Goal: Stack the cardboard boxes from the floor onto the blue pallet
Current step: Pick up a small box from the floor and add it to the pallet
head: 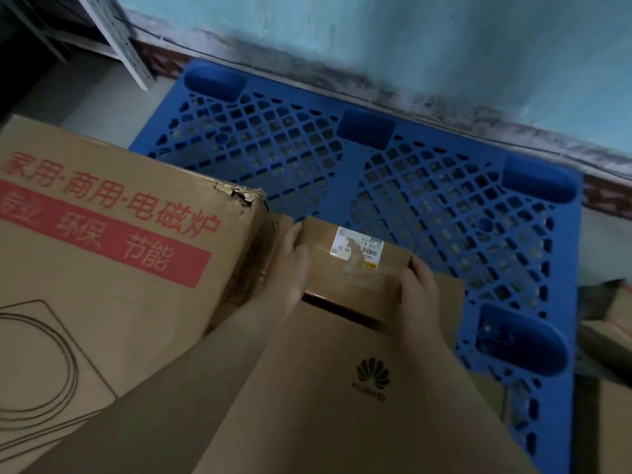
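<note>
A small taped cardboard box [355, 268] with a white shipping label lies over the near part of the blue pallet [427, 186]. My left hand [290, 261] grips its left side and my right hand [419, 289] grips its right side. In front of it a larger brown box with a black logo [342, 388] lies flat. A big carton with red lettering [113, 251] stands on the pallet's left part, touching my left hand's side. The rest of the pallet's grid is bare.
A teal wall with a dark stained base [376, 56] runs behind the pallet. A white metal shelf post [119, 39] stands at the back left. More cardboard boxes [612, 323] lie on the floor at the right edge.
</note>
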Motion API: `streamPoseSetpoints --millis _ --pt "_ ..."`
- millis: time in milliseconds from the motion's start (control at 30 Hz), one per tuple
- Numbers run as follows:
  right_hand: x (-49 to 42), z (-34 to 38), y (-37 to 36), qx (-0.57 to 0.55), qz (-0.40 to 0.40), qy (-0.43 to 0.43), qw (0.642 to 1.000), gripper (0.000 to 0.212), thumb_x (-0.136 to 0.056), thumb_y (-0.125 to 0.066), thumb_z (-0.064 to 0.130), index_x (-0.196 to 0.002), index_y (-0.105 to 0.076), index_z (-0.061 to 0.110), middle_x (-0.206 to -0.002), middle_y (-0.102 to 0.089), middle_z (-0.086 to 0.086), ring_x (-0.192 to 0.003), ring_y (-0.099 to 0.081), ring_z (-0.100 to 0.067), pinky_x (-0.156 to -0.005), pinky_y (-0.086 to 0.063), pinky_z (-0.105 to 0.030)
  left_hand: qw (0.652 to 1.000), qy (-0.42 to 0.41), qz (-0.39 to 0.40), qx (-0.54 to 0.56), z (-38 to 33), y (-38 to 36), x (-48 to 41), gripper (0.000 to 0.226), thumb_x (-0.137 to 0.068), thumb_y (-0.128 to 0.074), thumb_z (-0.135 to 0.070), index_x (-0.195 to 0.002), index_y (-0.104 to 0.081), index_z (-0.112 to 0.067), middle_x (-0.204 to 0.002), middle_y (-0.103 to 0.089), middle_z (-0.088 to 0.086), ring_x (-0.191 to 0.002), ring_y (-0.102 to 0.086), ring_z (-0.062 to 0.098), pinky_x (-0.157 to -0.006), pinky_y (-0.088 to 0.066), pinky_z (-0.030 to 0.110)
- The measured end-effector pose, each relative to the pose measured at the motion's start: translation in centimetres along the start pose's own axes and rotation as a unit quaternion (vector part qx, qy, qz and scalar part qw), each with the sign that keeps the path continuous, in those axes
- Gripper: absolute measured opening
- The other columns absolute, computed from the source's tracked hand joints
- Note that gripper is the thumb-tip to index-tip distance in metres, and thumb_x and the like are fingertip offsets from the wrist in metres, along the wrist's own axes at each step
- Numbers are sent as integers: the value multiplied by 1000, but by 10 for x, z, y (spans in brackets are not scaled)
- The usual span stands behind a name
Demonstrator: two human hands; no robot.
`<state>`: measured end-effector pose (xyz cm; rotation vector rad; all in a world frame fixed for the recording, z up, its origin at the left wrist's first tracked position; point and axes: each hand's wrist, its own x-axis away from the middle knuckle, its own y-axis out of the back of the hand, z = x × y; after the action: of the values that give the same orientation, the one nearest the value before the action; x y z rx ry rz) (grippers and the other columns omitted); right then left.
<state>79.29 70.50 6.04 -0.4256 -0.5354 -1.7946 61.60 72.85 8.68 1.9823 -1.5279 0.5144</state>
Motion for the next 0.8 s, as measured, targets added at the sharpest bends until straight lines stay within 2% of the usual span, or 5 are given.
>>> streamPoseSetpoints --millis 300,500,667,733,800 --pt "0 -12 -6 12 6 3 1000 50 -94 -52 25 -143 -46 32 -130 -57 14 -121 -56 -13 -99 -49 -36 1000 -12 -15 -24 6 7 -11 50 -98 -32 -23 -147 -35 -34 -136 -49 -1 -117 -50 19 -104 -42 41" --pt "5 -5 -9 4 41 -11 999 60 -94 -53 30 -150 -36 40 -129 -46 22 -117 -51 0 -90 -42 -25 998 -37 -27 -46 -1 5 0 55 -99 -32 -20 -153 -26 -26 -160 -27 -3 -145 -28 18 -119 -24 43" --pt "17 7 -1 -19 35 13 999 59 -96 -52 25 -151 -35 37 -146 -40 15 -140 -36 -9 -97 -33 -27 997 -62 -24 -39 -14 -4 17 48 -101 -34 -20 -148 -36 -28 -160 -27 -3 -146 -24 15 -120 -20 39" --pt "29 18 4 -28 37 31 998 57 -97 -51 22 -150 -37 36 -133 -48 32 -134 -41 2 -88 -36 -15 996 -77 -16 -28 -21 -8 29 41 -102 -35 -23 -141 -44 -31 -156 -32 -4 -141 -31 12 -113 -27 29" --pt "43 36 11 -30 43 53 997 53 -99 -50 16 -147 -40 34 -103 -56 48 -108 -52 23 -71 -42 -3 994 -102 -12 -27 -33 -12 44 35 -102 -37 -27 -134 -50 -33 -148 -40 -6 -125 -41 7 -90 -33 13"
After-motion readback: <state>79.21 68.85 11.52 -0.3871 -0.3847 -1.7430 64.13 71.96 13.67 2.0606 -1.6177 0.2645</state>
